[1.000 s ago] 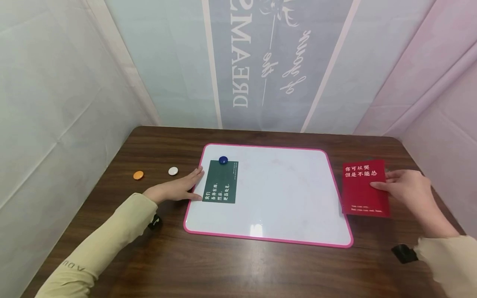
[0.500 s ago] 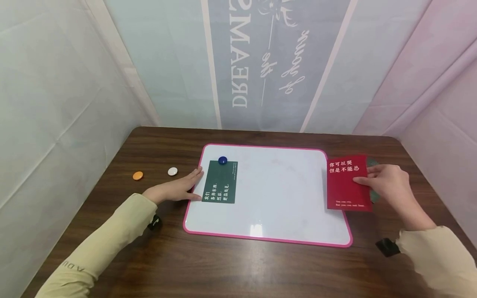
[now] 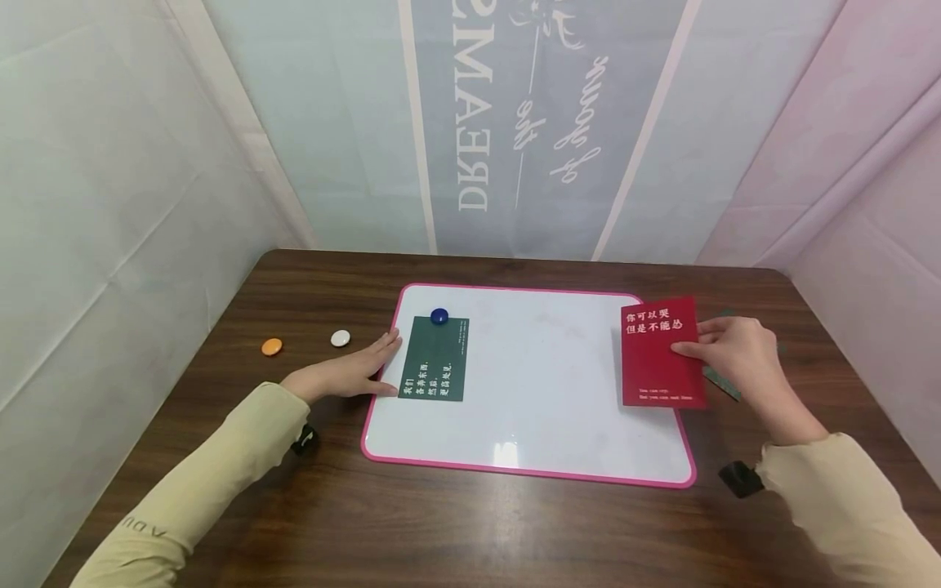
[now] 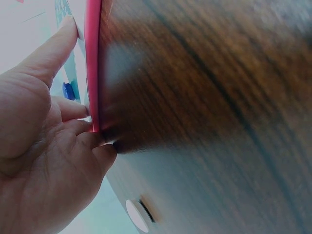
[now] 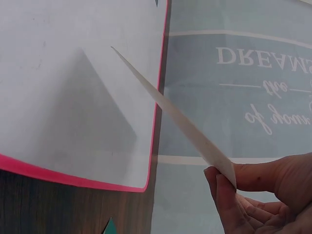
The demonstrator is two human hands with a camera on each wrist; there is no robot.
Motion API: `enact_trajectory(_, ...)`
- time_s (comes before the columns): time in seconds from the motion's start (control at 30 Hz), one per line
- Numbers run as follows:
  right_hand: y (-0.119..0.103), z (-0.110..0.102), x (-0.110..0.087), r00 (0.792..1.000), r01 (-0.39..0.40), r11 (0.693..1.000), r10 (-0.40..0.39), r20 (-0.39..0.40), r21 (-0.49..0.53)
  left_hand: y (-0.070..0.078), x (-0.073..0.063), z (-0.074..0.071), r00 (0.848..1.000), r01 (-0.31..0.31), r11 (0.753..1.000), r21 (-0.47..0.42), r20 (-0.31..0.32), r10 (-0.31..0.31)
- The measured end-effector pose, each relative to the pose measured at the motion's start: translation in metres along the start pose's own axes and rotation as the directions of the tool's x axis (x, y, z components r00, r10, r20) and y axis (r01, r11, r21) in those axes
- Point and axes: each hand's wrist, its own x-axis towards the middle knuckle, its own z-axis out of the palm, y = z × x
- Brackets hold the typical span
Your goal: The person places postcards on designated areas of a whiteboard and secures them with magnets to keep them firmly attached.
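My right hand [image 3: 742, 351] pinches a red card [image 3: 662, 359] with white lettering by its right edge, thumb on the printed face. The card is held above the right side of a pink-rimmed whiteboard [image 3: 544, 392]; in the right wrist view the card [image 5: 183, 124] appears nearly edge-on and casts a shadow on the board. My left hand [image 3: 349, 371] rests at the board's left edge with fingers spread, the thumb near a dark green card [image 3: 441, 367]. A blue round magnet [image 3: 439, 316] sits on that green card's top edge.
A white magnet [image 3: 341, 338] and an orange magnet [image 3: 272, 347] lie on the wooden table [image 3: 456, 531] left of the board. Another green card [image 3: 724, 384] lies right of the board, partly hidden by the right hand. A printed cloth [image 3: 353, 147] hangs behind.
My right hand has carried the red card leftward, from beside the whiteboard to over its right side, uncovering part of the green card beneath. The left hand has stayed in place.
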Motion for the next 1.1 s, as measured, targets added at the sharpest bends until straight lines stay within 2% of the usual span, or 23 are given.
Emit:
enact_trajectory(0.13,-0.017,-0.005,-0.011,0.998,0.066,0.997,-0.067,0.017,0.032,0.0,0.0,0.0,1.0,0.004,1.0,0.001,0.002,-0.004)
enact_trajectory(0.2,-0.026,-0.006,-0.017,0.997,0.075,0.997,-0.075,0.015,0.029,0.0,0.0,0.0,1.0,0.004,1.0,-0.001,0.001,-0.004)
enact_trajectory(0.43,-0.043,-0.003,-0.022,0.998,0.042,0.996,-0.046,0.043,0.072,0.0,0.0,0.0,1.0,0.007,1.0,0.001,0.0,-0.007)
enact_trajectory(0.7,-0.05,0.008,-0.016,0.998,0.038,0.996,-0.041,0.042,0.083,0.0,0.0,-0.001,1.0,0.005,1.0,-0.003,0.0,-0.005)
enact_trajectory(1.1,-0.071,0.018,-0.017,0.995,0.056,0.99,-0.067,0.08,0.127,0.002,0.0,-0.002,1.0,0.008,1.0,-0.012,0.007,-0.008)
